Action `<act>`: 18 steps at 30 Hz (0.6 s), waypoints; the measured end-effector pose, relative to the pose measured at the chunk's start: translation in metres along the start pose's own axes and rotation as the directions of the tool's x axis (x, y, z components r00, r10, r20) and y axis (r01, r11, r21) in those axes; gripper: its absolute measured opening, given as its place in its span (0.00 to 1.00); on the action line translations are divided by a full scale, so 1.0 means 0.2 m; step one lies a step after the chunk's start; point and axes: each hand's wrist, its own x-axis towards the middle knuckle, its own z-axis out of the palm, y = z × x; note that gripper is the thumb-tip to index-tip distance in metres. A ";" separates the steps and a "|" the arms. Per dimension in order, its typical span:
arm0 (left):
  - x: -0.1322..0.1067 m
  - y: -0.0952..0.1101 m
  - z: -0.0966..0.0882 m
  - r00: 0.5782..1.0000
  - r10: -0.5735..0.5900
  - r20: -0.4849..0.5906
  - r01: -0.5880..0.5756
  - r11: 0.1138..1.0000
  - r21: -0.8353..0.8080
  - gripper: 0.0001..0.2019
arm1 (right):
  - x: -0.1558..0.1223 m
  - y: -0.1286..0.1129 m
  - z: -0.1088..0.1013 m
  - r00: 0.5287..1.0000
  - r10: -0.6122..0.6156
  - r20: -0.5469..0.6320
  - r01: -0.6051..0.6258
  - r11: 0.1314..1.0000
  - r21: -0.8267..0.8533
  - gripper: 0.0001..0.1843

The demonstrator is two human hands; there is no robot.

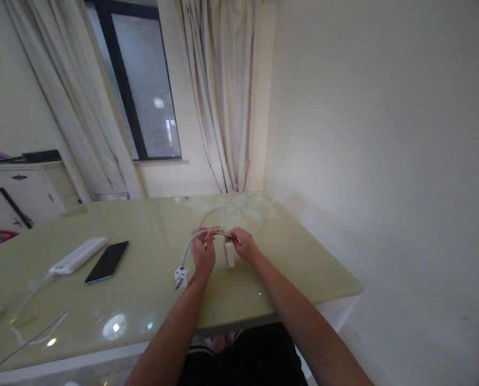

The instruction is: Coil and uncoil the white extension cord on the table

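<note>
My left hand is closed around a white power cord above the table. The cord's plug, with metal prongs showing, hangs beside my left wrist. My right hand pinches the same cord close to a small white power adapter, which dangles just left of that hand's fingers. A thin white cable loops behind both hands over the tabletop. Part of the cord between the hands is hidden by fingers.
The greenish, glossy table has its right edge near a bare wall. To the left lie a black phone and a white power strip with its cord. Another grey cable crosses the front left corner. Curtains hang behind.
</note>
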 end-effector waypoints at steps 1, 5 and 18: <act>0.01 -0.01 0.00 0.999 -0.041 0.006 0.041 0.997 -0.058 0.18 | 0.00 -0.01 0.00 0.999 0.023 0.038 -0.025 0.999 0.034 0.11; 0.04 -0.04 0.00 0.980 -0.184 0.077 0.196 0.960 -0.200 0.20 | 0.00 -0.02 0.02 0.984 0.079 0.162 -0.110 0.975 0.194 0.08; 0.06 -0.12 -0.02 0.929 -0.299 0.219 0.321 0.945 -0.068 0.25 | -0.01 0.02 0.05 0.995 0.086 -0.051 -0.080 0.990 0.118 0.06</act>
